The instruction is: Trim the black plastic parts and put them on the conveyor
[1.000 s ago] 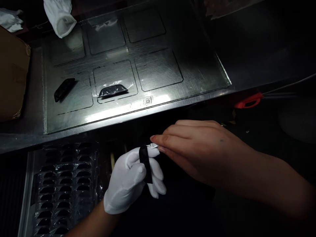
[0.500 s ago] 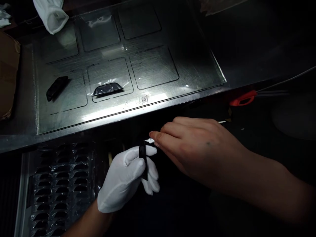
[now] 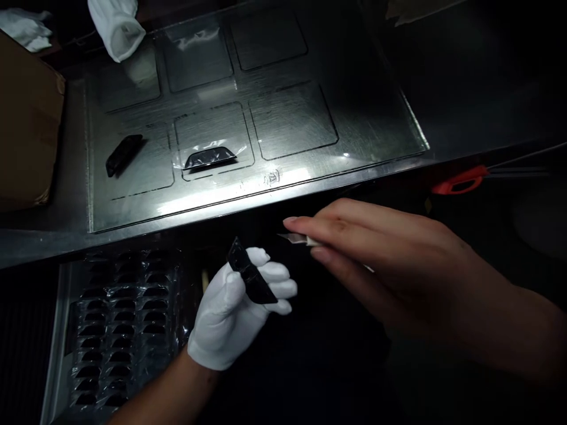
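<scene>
My left hand (image 3: 224, 327), in a white glove, grips a small black trapezoid-shaped plastic part (image 3: 254, 278) between thumb and fingers, its flat side tilted toward me. My bare right hand (image 3: 394, 257) pinches a craft knife (image 3: 296, 238) with a pale handle. Its pointed blade faces left, apart from the black part. On the glass-topped bench lie another black part (image 3: 124, 153) and a similar one (image 3: 211, 157) on clear film.
A clear tray (image 3: 121, 324) of several black parts stands at lower left. A cardboard box (image 3: 29, 130) stands on the left of the glass sheet (image 3: 292, 124). White gloves (image 3: 117, 29) lie behind. A red-handled object (image 3: 460, 180) sits below the bench's right edge.
My right hand has drawn the knife away to the right, off the black part. My left hand has turned the part so its flat side shows. The view has shifted slightly.
</scene>
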`<state>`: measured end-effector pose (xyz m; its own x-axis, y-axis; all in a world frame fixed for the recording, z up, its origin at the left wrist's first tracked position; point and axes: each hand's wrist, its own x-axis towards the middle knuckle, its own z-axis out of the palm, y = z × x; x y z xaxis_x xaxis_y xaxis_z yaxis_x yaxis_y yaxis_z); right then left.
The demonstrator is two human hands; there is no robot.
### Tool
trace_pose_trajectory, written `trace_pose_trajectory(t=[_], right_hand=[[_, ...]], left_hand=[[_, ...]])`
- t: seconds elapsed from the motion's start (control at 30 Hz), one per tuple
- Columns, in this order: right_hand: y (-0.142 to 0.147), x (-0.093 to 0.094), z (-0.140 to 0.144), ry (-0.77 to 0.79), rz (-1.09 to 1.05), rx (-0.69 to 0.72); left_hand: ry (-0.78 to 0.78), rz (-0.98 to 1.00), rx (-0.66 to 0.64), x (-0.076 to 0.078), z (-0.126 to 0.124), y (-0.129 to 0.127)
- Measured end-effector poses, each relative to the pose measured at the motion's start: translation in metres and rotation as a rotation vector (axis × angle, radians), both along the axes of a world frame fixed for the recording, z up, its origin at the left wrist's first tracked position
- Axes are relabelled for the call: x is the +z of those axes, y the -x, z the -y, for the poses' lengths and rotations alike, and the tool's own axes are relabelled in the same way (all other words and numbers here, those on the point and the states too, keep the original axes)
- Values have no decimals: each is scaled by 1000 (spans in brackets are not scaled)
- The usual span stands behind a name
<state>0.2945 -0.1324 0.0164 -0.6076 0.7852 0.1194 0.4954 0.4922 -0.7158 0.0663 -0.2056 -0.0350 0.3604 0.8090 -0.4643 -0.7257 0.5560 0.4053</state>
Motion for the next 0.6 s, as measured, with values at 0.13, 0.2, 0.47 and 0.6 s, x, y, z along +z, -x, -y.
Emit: trace_pose_trajectory(t=[0.13,0.2,0.47,0.6], right_hand=[[-3,-3,5,48,-6,1],[-1,-3,7,45,36,21],[15,0,11,-43,264,98],[16,-1,10,-63,316,146]], left_hand=[[-61,-34,130,2,-3,-2],[-106,-103,173,1,-3,-2],[-155,-246,243,2,3,0],[-171,-271,236,4,2,0]])
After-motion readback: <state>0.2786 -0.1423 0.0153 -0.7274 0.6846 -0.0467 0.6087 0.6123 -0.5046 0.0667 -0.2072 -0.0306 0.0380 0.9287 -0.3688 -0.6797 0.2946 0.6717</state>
